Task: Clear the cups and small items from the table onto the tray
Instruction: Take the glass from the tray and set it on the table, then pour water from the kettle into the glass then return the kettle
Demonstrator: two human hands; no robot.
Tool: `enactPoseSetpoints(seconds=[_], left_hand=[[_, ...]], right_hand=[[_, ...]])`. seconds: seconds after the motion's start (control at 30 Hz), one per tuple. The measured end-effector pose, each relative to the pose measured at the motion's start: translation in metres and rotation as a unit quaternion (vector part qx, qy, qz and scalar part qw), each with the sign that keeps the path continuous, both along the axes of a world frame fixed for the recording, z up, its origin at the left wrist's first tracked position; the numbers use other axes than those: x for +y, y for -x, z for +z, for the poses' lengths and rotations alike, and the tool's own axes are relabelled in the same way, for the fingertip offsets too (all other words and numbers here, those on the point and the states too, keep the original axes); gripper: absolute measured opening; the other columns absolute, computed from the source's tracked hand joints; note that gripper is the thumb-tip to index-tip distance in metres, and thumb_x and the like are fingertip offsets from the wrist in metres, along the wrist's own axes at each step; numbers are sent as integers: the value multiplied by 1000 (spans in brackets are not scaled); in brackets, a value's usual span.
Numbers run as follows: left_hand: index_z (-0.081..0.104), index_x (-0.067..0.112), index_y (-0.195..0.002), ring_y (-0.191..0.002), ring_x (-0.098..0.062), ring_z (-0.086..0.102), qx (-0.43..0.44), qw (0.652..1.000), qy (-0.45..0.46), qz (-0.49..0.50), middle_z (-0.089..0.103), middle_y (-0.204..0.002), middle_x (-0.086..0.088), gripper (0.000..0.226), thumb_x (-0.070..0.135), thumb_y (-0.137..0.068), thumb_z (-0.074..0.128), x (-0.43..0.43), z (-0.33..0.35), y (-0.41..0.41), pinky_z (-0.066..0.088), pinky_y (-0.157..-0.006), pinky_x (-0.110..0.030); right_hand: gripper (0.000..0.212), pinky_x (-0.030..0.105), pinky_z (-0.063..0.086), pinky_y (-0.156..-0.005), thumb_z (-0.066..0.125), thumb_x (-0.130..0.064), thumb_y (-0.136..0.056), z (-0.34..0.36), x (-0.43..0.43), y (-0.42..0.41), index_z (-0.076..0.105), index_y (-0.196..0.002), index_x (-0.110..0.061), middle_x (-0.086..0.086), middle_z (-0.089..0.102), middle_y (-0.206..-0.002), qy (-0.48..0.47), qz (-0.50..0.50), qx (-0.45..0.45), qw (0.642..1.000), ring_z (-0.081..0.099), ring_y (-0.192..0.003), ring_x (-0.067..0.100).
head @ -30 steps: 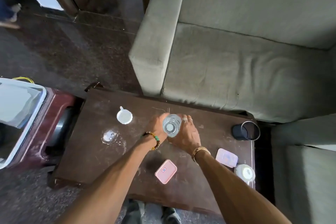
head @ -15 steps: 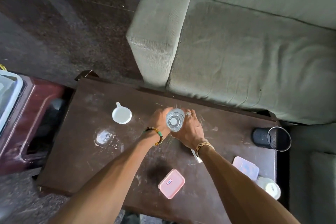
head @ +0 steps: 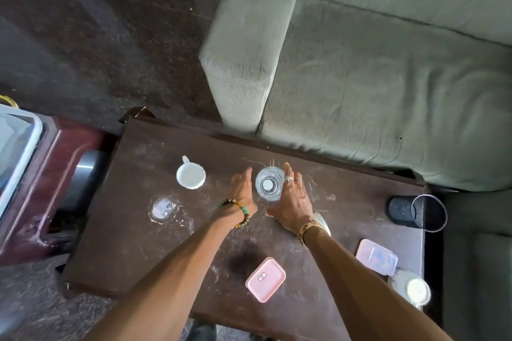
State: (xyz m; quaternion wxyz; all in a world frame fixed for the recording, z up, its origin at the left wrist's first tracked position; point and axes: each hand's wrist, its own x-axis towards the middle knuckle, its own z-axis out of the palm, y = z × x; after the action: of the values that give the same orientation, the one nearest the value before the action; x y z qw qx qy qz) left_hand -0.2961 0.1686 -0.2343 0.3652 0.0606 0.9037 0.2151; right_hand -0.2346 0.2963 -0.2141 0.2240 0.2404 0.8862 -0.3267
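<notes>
- In the middle of the table (head: 116, 230), the clear glass (head: 269, 184) is standing upright between both hands.
- Left hand (head: 242, 189) is sitting just beside it, fingers straight and gripping nothing. Right hand (head: 293, 199) is lying flat against its side, not wrapping it.
- It's looking slick and breakable, so I'm guessing a wrap around the mid-wall is safest.
- Half a second back both hands were cupping it tighter.

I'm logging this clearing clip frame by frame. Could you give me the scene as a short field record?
table: dark wood, scratched
glass: clear, upright, mid-table
left hand: fingers straight, left of glass
right hand: fingers straight, along glass's right side
white mug: upright, left of hands
pink box: lidded, near front edge
mesh cup: on its side, right end
tray: beyond table's left end
</notes>
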Motion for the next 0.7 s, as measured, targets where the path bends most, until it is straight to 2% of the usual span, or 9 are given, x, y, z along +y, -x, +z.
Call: enactPoseSetpoints(seconds=[0.07,0.23,0.37,0.5,0.7], left_hand=[[22,18,-150,-138,-27,34,-4,1000,13,-3,34,-147,-10,93,2,-75,75,-13,12,-5,33,-112,-35],[35,21,-144,-132,-22,43,11,1000,3,2,39,-146,-6,75,13,-79,72,-41,70,-20,38,-110,-32],[45,23,-137,-124,-19,50,72,997,-11,-5,47,-138,-4,61,22,-80,69,-50,145,-27,42,-106,-31],[47,24,-136,-121,-18,54,140,990,-23,-7,48,-136,-2,58,27,-82,67,-53,218,-39,43,-102,-28],[48,23,-135,-122,-20,52,227,972,-51,-40,50,-134,-3,53,30,-85,65,-61,304,-56,40,-103,-28]], right_hand=[[125,40,28,-122,88,-35,-72,15,1,-8,4,-161,-9,13,25,-161,1,-2,-3,1000,23,-150,31],[127,36,29,-121,88,-34,-66,76,4,-32,6,-161,-13,9,27,-158,-10,9,3,1000,26,-149,28],[130,39,33,-117,89,-40,-63,141,3,-46,5,-161,-19,8,26,-161,-34,35,23,999,26,-150,27],[125,38,30,-122,87,-46,-67,203,-1,-54,9,-161,-19,7,24,-165,-46,56,72,995,20,-154,25],[115,39,39,-115,83,-49,-72,290,-17,-65,16,-159,-17,8,36,-154,-92,69,146,982,40,-142,27]])
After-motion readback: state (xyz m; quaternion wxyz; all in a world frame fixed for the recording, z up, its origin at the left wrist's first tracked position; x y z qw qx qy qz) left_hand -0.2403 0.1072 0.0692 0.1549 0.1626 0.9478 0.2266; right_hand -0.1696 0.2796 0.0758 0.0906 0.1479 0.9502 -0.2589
